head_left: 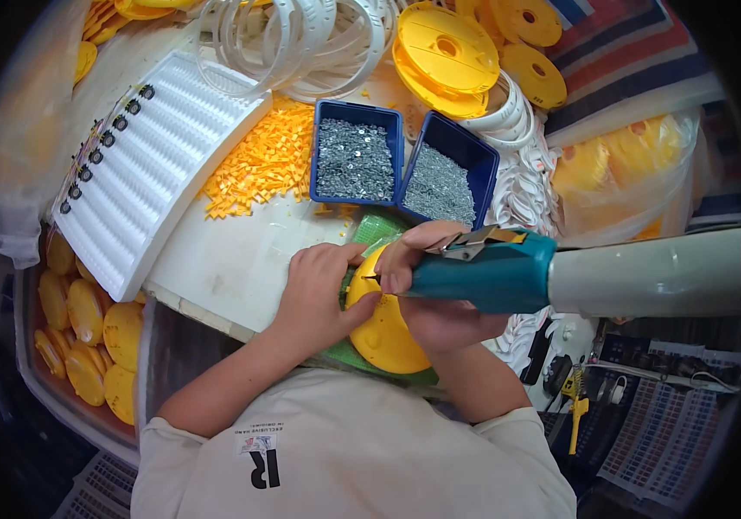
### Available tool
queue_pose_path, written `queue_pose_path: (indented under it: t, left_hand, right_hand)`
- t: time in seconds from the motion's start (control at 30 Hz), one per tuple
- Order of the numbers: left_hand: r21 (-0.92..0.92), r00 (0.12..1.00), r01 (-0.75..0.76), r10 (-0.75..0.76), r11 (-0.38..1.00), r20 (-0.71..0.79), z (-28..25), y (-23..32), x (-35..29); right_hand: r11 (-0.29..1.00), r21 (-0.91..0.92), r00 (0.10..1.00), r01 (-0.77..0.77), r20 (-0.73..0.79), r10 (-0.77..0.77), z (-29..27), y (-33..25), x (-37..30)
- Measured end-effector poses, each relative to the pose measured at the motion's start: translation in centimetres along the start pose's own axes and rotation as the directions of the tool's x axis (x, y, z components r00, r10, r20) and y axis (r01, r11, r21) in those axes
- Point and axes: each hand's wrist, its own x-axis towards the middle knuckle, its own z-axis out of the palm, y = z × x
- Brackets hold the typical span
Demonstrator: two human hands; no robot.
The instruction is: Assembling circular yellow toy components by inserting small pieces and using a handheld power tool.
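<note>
A round yellow plastic cover lies in front of me on a green mat. My left hand grips its left edge, thumb across the top and fingers along the far side. My right hand is closed around a teal power screwdriver with a metal lever on its upper side. The tool lies nearly level and points left. Its thin bit ends at the cover's surface near my left thumb; I cannot make out a screw there.
Two blue bins of small metal parts stand beyond my hands. Left of them are loose yellow plastic pieces and a ridged white tray. White rings and yellow reels lie behind. A crate holds yellow discs.
</note>
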Motion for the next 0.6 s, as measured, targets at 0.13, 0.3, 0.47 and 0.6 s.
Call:
queue_pose_path:
  t: [0.13,0.3,0.47,0.6]
  left_hand:
    - [-0.029,0.999,-0.008,0.007,1.000,-0.046,0.2,-0.1,0.0]
    - [-0.021,0.999,-0.016,0.015,1.000,-0.046,0.3,-0.4,-0.3]
    - [-0.018,0.998,-0.043,0.042,0.999,-0.047,0.5,-0.4,-0.1]
    - [0.015,1.000,-0.012,0.011,1.000,0.025,-0.4,0.7,0.9]
  right_hand:
    - [0.992,-0.077,0.995,-0.097,0.031,0.100,-0.6,1.0,-0.2]
    - [0.997,-0.038,0.996,-0.064,0.052,0.066,-0.5,1.9,-0.3]
    - [0.998,-0.033,0.997,-0.062,0.049,0.064,-0.4,1.2,-0.4]
    - [1.000,-0.021,1.000,-0.011,-0.008,0.011,-1.3,-2.0,0.6]
